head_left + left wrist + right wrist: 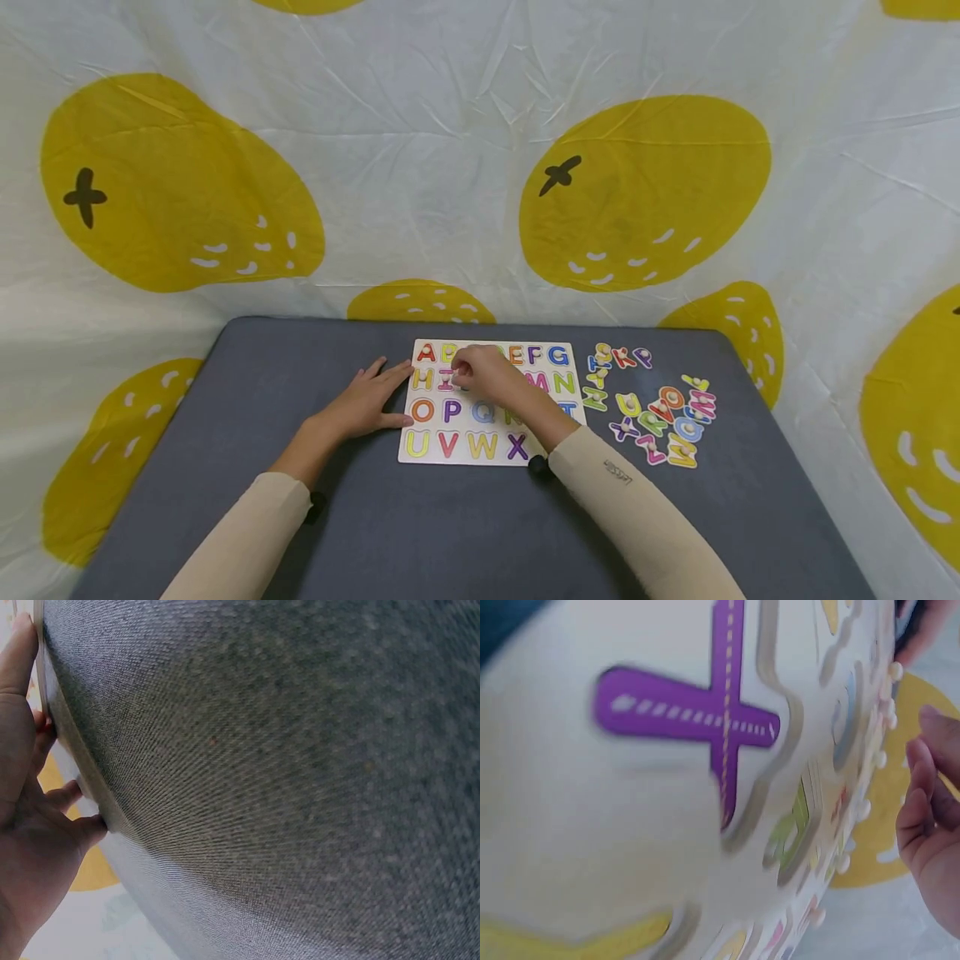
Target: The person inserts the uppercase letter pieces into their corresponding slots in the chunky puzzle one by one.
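Observation:
A white wooden alphabet puzzle board point(468, 429) with coloured letters lies on the dark table. My left hand point(369, 402) is spread at its left side, thumb and fingertips right at the edge; the left wrist view shows this hand point(37, 817) beside the board's rim. Over the second row, my right hand point(483, 372) has its fingers curled together close to the pink letter I point(444, 380). Those curled fingers point(921, 769) appear beyond a row of small knobs point(863, 810) in the right wrist view. I cannot tell whether they pinch a piece.
Several loose letter pieces lie right of the board, among them a purple X point(624, 430), a yellow U point(628, 405) and a purple P point(642, 358). A white curtain point(420, 192) with yellow fruit prints hangs behind the table point(465, 533).

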Demonstrator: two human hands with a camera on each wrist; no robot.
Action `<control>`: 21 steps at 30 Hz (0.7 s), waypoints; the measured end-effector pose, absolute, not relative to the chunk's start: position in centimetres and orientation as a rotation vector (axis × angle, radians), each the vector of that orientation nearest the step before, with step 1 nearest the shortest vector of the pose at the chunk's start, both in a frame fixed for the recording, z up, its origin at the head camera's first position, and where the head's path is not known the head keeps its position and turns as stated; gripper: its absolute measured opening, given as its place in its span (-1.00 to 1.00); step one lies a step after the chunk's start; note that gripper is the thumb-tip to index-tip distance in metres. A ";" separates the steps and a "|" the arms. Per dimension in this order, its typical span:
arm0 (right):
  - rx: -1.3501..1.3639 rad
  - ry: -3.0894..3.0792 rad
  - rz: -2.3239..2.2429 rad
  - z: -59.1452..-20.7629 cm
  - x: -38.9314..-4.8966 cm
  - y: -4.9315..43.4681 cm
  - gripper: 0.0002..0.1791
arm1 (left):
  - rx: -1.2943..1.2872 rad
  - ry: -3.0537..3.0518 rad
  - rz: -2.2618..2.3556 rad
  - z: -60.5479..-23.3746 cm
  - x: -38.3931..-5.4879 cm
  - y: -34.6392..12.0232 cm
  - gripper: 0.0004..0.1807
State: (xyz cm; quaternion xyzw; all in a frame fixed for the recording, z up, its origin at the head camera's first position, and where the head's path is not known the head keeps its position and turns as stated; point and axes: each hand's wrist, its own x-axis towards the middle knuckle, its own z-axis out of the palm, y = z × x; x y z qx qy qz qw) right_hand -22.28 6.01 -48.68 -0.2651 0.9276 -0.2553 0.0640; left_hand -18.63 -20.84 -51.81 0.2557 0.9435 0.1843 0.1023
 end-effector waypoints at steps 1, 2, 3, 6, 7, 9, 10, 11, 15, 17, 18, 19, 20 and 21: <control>-0.820 2.791 -0.796 -48.5 -22.2 6.4 -0.83 | 0.756 2.786 0.542 -51.8 -18.7 -20.8 0.03; -0.845 2.780 -0.813 -48.4 -22.1 6.8 -0.82 | 0.755 2.786 0.539 -51.8 -18.7 -20.8 0.03; -0.866 2.771 -0.828 -48.4 -22.0 7.2 -0.80 | 0.756 2.788 0.534 -51.9 -18.7 -20.8 0.03; -0.893 2.740 -0.857 -48.2 -21.6 8.5 -0.76 | 0.756 2.790 0.515 -51.9 -18.7 -20.8 0.04; -0.895 2.730 -0.868 -48.2 -21.5 8.9 -0.75 | 0.754 2.788 0.515 -51.9 -18.7 -20.9 0.05; -0.873 2.717 -0.891 -48.1 -21.2 9.8 -0.74 | 0.749 2.785 0.519 -51.9 -18.7 -20.9 0.05; -0.856 2.713 -0.902 -48.1 -21.0 10.2 -0.73 | 0.749 2.783 0.524 -51.9 -18.7 -20.8 0.06; -0.842 2.712 -0.912 -48.1 -20.9 10.7 -0.74 | 0.748 2.781 0.528 -51.9 -18.7 -20.8 0.06; -0.806 2.743 -0.928 -48.0 -20.5 13.0 -0.76 | 0.742 2.777 0.537 -51.8 -18.7 -20.7 0.07; -0.794 2.765 -0.924 -47.9 -20.3 14.2 -0.76 | 0.735 2.774 0.532 -51.8 -18.7 -20.7 0.07; -0.798 2.779 -0.917 -47.9 -20.2 14.9 -0.76 | 0.733 2.774 0.530 -51.9 -18.8 -20.7 0.07; -0.792 2.791 -0.913 -47.9 -20.1 15.6 -0.76 | 0.729 2.772 0.529 -51.9 -18.8 -20.7 0.07; -0.781 2.798 -0.912 -47.8 -20.0 16.2 -0.76 | 0.725 2.770 0.528 -51.9 -18.8 -20.7 0.08; -0.770 2.805 -0.911 -47.8 -19.8 16.9 -0.76 | 0.728 2.772 0.526 -51.9 -18.8 -20.7 0.08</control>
